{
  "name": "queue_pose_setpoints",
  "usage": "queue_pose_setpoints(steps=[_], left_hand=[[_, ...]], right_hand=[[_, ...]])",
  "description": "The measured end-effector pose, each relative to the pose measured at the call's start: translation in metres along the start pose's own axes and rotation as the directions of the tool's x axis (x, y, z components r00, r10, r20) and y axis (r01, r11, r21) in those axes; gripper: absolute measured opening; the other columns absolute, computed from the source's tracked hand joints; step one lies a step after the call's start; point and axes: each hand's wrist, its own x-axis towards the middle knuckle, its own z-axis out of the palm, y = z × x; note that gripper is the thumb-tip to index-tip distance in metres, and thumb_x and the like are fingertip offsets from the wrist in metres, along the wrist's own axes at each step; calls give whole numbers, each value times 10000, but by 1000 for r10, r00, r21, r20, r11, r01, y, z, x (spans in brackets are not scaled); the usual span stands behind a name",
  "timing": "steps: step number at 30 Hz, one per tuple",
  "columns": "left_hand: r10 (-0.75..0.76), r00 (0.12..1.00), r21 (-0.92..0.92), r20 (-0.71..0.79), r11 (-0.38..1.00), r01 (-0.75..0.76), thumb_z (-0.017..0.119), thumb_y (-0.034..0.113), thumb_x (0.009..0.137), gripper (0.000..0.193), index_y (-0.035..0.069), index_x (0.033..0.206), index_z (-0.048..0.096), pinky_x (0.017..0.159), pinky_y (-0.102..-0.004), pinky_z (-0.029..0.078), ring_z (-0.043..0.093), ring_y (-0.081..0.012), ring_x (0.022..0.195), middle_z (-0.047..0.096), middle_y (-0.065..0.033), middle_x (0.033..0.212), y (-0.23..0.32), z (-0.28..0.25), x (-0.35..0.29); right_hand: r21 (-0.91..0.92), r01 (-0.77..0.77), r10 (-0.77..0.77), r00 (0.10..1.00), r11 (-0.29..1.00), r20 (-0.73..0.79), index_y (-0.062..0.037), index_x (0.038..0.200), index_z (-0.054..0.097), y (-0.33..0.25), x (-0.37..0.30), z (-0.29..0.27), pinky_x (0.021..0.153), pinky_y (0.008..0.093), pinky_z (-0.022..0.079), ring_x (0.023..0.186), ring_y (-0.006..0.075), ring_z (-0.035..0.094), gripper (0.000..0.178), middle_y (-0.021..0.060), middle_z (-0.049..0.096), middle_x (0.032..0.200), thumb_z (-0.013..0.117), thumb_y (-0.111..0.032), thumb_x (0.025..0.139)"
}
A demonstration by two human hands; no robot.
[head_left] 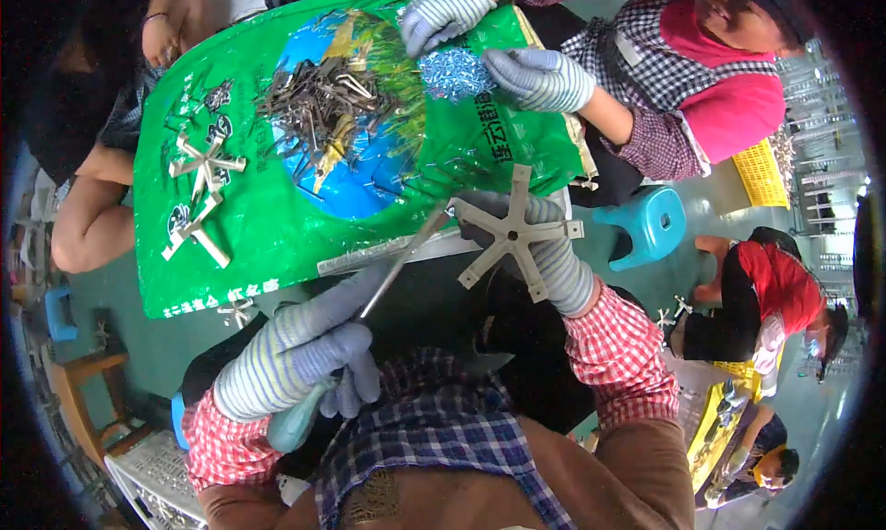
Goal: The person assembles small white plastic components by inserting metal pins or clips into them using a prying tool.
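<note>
My left hand, in a striped knit glove, is closed around a screwdriver with a translucent teal handle. Its long shaft slants up to the right, and the tip meets the end of one arm of a pale metal five-armed star bracket. From behind, my right hand, gloved alike, grips that bracket just off the table's near edge; some of its fingers are hidden. Ahead lie a heap of dark narrow metal pieces and a smaller pile of silvery screws.
Green printed plastic sheeting covers the table. Star brackets lie at its left. Across the table, a co-worker's gloved hands are by the screws. A blue stool and yellow basket stand right; other people sit around.
</note>
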Motion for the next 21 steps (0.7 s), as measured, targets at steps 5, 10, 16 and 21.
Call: queue_pose_setpoints(steps=[5,10,16,21], left_hand=[[-93,995,-7,20,996,94,500,209,928,584,105,1455,269,423,-222,431,541,-120,462,627,-111,669,7,-1,-4],[-133,991,24,7,991,132,489,191,927,574,105,1453,276,411,-214,417,534,-105,456,619,-96,652,1,-3,-4],[-94,994,73,-51,993,97,530,294,912,606,84,1435,310,384,-222,410,515,-136,395,627,-136,637,-8,0,-3],[-71,997,106,-38,992,75,539,341,914,630,82,1438,303,389,-219,410,509,-126,394,621,-121,626,-17,-1,-1]], right_hand=[[-394,190,-202,979,899,10,22,1195,563,3,5,-1,795,272,531,953,183,642,352,101,650,1105,591,-44,851],[-422,184,-161,983,888,91,25,1184,562,-1,7,-6,839,296,519,994,184,622,312,136,623,1154,502,-33,884],[-290,83,-38,987,954,156,60,1227,511,10,5,-11,879,351,514,1073,267,592,339,168,557,1247,437,-92,933],[393,-89,67,995,915,70,7,1093,632,5,2,0,700,258,532,829,153,647,276,89,675,982,608,-51,824]])
